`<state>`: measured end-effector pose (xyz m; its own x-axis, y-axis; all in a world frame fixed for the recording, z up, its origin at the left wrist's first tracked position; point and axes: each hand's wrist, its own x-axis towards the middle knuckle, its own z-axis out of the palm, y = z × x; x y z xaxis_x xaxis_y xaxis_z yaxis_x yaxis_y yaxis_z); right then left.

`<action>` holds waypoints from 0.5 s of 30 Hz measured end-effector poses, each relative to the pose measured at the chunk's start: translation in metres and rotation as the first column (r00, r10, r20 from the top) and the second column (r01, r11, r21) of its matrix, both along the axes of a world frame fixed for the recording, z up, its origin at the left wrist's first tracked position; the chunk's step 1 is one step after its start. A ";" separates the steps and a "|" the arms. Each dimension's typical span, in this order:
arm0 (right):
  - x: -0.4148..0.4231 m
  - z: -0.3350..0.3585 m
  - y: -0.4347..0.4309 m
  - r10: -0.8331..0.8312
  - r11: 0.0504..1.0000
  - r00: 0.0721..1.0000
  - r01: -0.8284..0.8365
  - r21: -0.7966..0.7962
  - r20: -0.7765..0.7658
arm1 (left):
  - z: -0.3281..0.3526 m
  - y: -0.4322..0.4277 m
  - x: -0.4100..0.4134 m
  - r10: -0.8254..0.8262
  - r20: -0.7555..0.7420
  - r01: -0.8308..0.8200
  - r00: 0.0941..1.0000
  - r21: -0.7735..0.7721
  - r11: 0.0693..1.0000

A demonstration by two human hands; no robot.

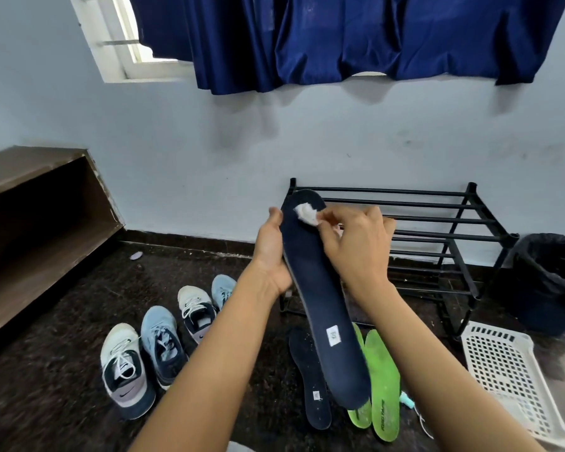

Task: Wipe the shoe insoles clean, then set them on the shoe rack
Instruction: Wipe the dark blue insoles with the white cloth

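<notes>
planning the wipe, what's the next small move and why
Probably draw the white wad down toward the heel: the right hand pinches it at the toe end of the navy insole, the left hand grips its edge, and most of the length lies below.

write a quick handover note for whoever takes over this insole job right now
Left hand: grips the dark blue insole by its edge, held up in front of the shoe rack.
Right hand: pinches a white wipe against the toe end of that insole.
Floor by the rack: a second dark insole, speckled, and two green insoles.
Done: no insole shows on the rack; the held one is mid-wipe.
Left: finish this one, wipe the other three as needed, set all four on the rack.
</notes>
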<state>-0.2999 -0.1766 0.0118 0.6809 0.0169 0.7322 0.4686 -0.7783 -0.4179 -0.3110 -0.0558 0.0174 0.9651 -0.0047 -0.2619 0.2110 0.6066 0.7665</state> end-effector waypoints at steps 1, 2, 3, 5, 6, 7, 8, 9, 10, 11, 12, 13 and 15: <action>-0.001 -0.004 0.007 0.024 0.999 1.000 -0.023 -0.044 0.019 | -0.002 0.007 0.001 0.022 -0.008 -0.022 1.000 -0.008 1.000; -0.002 -0.010 0.014 0.031 0.996 0.999 -0.028 -0.087 0.040 | -0.006 0.014 0.003 0.040 -0.015 -0.040 0.999 -0.015 0.999; 0.000 -0.015 0.020 0.026 0.993 0.999 -0.021 -0.113 0.046 | -0.010 0.021 0.004 0.046 -0.022 -0.047 0.999 -0.012 0.999; 0.009 -0.020 0.028 0.019 0.996 1.000 -0.020 -0.086 -0.016 | -0.021 0.031 0.005 0.060 -0.050 -0.060 0.997 0.004 0.998; 0.018 -0.021 0.032 0.019 0.998 0.998 -0.023 -0.063 -0.063 | -0.026 0.036 0.006 0.069 -0.058 -0.068 0.996 0.013 0.998; 0.027 -0.021 0.036 0.021 0.999 0.995 -0.025 -0.047 -0.096 | -0.032 0.043 0.007 0.084 -0.064 -0.083 0.994 0.017 0.996; 0.035 -0.023 0.039 0.023 0.999 0.992 -0.026 -0.026 -0.127 | -0.037 0.050 0.008 0.090 -0.070 -0.090 0.993 0.010 0.996; 0.043 -0.026 0.040 0.048 0.999 0.983 -0.043 0.034 -0.176 | -0.043 0.057 0.009 0.103 -0.079 -0.103 0.992 -0.001 0.995; 0.051 -0.034 0.040 0.111 0.984 0.963 -0.073 0.160 -0.245 | -0.051 0.065 0.011 0.119 -0.084 -0.120 0.989 -0.017 0.993; 0.058 -0.044 0.038 0.208 0.937 0.928 -0.098 0.334 -0.310 | -0.061 0.074 0.014 0.144 -0.093 -0.148 0.985 -0.034 0.988; 0.063 -0.057 0.035 0.308 0.856 0.883 -0.096 0.508 -0.354 | -0.073 0.082 0.016 0.177 -0.107 -0.183 0.978 -0.047 0.982; 0.066 -0.072 0.032 0.395 0.758 0.836 -0.062 0.649 -0.381 | -0.085 0.089 0.018 0.207 -0.120 -0.215 0.971 -0.065 0.974; 0.067 -0.108 0.025 0.552 0.557 0.720 0.057 0.828 -0.421 | -0.111 0.102 0.021 0.229 -0.154 -0.247 0.961 -0.105 0.963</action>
